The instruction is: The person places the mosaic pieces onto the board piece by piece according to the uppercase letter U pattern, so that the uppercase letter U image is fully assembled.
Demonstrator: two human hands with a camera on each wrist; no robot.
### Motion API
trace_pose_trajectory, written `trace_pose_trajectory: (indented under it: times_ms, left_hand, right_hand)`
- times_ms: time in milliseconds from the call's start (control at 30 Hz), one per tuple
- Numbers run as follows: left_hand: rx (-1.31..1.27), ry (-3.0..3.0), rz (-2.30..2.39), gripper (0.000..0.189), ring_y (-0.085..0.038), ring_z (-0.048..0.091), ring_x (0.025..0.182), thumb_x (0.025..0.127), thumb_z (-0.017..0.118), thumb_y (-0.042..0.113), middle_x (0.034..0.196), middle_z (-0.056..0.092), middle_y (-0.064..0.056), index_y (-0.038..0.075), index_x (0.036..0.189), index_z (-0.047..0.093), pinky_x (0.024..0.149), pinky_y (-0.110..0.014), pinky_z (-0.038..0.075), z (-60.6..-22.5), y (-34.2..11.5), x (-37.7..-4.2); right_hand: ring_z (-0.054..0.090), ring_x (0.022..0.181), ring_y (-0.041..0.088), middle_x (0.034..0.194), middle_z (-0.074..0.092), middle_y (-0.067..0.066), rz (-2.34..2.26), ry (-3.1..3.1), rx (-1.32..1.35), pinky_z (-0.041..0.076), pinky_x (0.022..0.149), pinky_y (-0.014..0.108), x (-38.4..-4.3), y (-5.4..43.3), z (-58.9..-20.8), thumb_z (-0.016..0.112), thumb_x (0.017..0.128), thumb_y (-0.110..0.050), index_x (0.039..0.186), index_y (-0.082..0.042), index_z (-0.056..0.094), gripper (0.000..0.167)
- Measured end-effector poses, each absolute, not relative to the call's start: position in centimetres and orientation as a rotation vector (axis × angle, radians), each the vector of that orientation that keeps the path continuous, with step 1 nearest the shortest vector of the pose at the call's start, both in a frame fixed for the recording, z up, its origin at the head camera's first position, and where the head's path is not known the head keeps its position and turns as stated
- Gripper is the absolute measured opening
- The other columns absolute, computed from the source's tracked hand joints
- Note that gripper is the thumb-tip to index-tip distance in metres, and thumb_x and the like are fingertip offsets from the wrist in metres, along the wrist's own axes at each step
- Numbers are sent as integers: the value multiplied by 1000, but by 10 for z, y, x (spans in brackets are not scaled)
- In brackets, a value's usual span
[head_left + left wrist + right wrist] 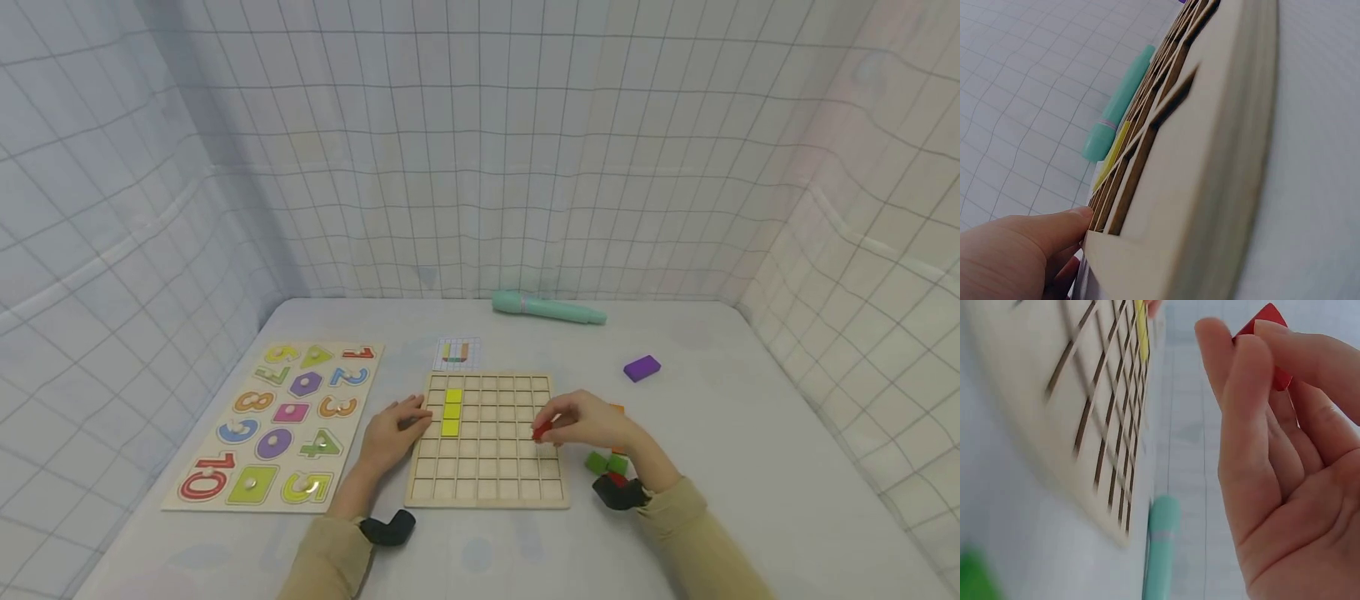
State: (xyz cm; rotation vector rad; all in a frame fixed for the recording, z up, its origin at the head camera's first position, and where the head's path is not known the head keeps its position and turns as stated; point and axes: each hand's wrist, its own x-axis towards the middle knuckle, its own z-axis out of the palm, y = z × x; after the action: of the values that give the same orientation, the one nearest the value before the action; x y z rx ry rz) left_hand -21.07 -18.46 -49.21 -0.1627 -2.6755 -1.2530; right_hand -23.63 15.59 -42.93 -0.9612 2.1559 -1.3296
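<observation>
A wooden grid board (487, 502) lies flat, with three yellow squares (452, 410) lined up in a column toward its left side. Over the board's right edge, my right hand (588, 421) pinches a small red block (542, 432) between thumb and fingertips. The right wrist view shows this red block (1282, 376) held up at the fingertips, partly covered by them. On the opposite side, my left hand (388, 435) rests against the board's left edge with relaxed fingers. In the left wrist view a digit of the left hand (1047, 234) touches the rim.
Beside my right wrist sit green blocks (596, 463), an orange piece (617, 410) and a red piece (617, 479). A purple block (642, 368) lies farther back. Behind the board are a pattern card (456, 353) and a teal pen-shaped object (555, 310). A number puzzle (243, 457) lies left.
</observation>
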Motion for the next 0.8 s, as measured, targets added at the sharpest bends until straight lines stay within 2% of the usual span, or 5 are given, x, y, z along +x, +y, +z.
trace_pose_trajectory:
  times_ms: [67,267,467,800]
  left_hand:
    - [-154,-2679,-1259,21,-28,45,128,86,69,19,130,56,-13,5,101,72,115,-37,24,-492,-185,-210]
    - [-146,-2689,-1249,21,-28,44,128,86,68,20,130,56,-12,6,102,72,115,-39,24,-491,-184,-210]
    - [-131,-2692,-1256,20,-28,44,128,87,68,20,130,56,-11,7,101,73,115,-41,25,-490,-185,-210]
    - [-142,-2704,-1232,20,-29,44,128,87,68,22,130,56,-11,8,101,73,114,-46,26,-491,-186,-210]
  right_hand:
    - [66,83,28,94,70,4,-1318,2123,-1002,59,71,34,-240,136,-427,67,87,-12,105,-2,67,20]
    - [64,85,13,94,68,1,-1272,2136,-1044,56,76,24,-252,85,-431,70,85,-12,107,-2,65,25]
    - [65,84,11,91,69,-1,-1218,2123,-991,55,73,23,-259,50,-443,72,83,-15,99,-8,68,18]
    - [59,79,5,93,69,-5,-1047,2237,-975,51,70,19,-257,23,-450,68,86,-18,102,-11,73,18]
